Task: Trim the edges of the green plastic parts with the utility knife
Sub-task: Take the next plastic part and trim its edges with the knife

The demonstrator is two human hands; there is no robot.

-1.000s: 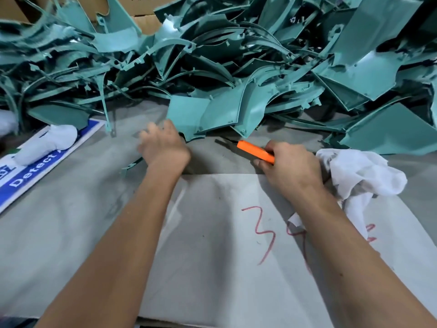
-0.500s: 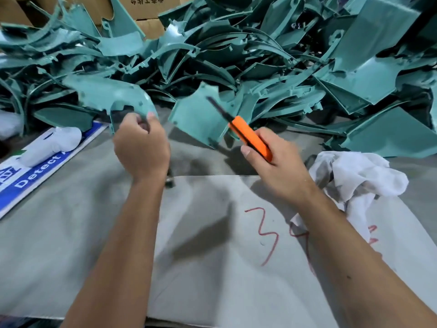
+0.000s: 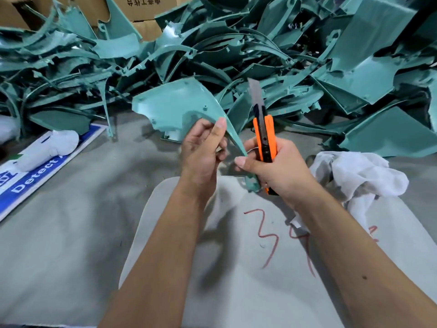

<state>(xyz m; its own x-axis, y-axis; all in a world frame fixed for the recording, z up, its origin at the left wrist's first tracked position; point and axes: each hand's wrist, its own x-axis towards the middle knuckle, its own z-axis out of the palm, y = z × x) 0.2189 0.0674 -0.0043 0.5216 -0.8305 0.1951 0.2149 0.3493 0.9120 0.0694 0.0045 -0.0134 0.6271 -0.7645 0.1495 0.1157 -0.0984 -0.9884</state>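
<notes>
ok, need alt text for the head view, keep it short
A person's left hand holds a green plastic part up while the right hand grips an orange utility knife, blade extended upward. Behind lies a pile of green parts; a white rag sits at right.

Both forearms extended forward, left hand [image 3: 201,150] pinching, right hand [image 3: 281,169] fisted, thumb out leftward.

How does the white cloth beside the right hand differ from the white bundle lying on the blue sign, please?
The white cloth lies loose and crumpled in open folds; the white bundle is a compact, elongated roll. The cloth rests on the grey table by the right hand; the bundle lies on the blue sign, far left. Both are white, and neither is being held.
</notes>
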